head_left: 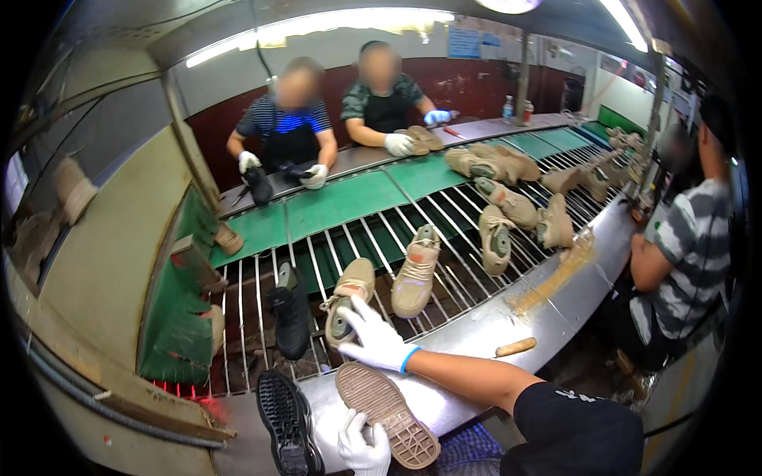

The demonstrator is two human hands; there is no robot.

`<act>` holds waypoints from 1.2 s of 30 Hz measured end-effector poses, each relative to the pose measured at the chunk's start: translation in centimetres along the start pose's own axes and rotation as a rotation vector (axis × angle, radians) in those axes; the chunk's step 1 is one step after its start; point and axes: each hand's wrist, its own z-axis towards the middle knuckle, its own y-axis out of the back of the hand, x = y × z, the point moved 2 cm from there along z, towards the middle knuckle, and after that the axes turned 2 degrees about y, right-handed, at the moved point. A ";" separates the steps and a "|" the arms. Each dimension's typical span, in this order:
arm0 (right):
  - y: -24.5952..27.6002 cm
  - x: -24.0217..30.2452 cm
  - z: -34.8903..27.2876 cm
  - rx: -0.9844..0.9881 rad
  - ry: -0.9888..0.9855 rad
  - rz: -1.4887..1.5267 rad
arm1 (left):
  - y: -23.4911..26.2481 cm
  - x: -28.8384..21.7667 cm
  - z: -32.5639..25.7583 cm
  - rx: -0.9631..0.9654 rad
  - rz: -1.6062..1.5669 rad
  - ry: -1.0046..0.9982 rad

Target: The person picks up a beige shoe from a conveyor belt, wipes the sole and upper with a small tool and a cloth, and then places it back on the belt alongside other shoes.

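Observation:
My left hand [363,446], in a white glove, grips a tan shoe sole [386,412] at the near edge, its tread facing up. My right hand [376,339], gloved in white with a blue cuff, reaches onto the rack with fingers stretched apart at the heel of a tan laced shoe [355,279]. Whether the fingers press on that shoe, I cannot tell. Left of the held sole lies a black sole [286,424], tread up. On the rack, a black shoe [290,317] stands left of the tan one, and another tan shoe [415,274] stands right.
Metal bars [373,238] form the rack, with a green belt [341,198] behind. More tan shoes [496,163] crowd its right side. A wooden-handled tool [516,347] lies on the metal ledge [556,305]. Two people work opposite; another person [683,246] is at right.

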 end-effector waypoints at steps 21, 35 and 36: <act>19.5 -13.6 -11.4 -0.357 -0.674 0.074 | 0.0 1.1 0.7 -0.018 -0.032 -0.065; 3.1 -15.0 -2.0 -0.574 -0.994 0.805 | -0.4 1.1 0.3 0.033 -0.020 0.028; 1.6 -18.5 -2.2 -0.764 -0.986 0.714 | -1.0 1.2 0.6 0.030 -0.045 0.011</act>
